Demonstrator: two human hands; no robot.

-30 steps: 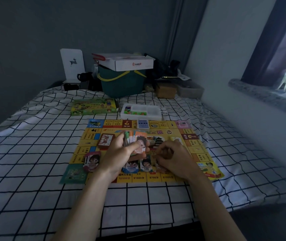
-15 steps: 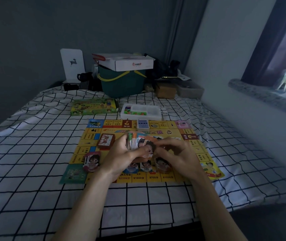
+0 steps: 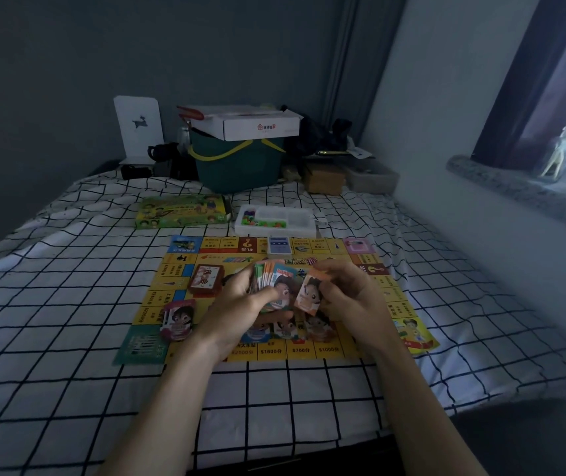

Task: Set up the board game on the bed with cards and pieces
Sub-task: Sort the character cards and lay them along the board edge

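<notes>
I am in a bedroom at home. My bed (image 3: 68, 304) with its checked sheet fills the middle, and a window sill (image 3: 515, 190) sits at the right.

Single view from the camera on my head, aimed forward and down across the bed with the white black-grid checked sheet (image 3: 68, 338). My two forearms enter from the bottom edge, close to the lens. The yellow printed paper game board (image 3: 185, 269) lies mid-frame, near. The dark grey wall (image 3: 103, 63) behind is farthest. The wide lens bends the frame edges.
</notes>
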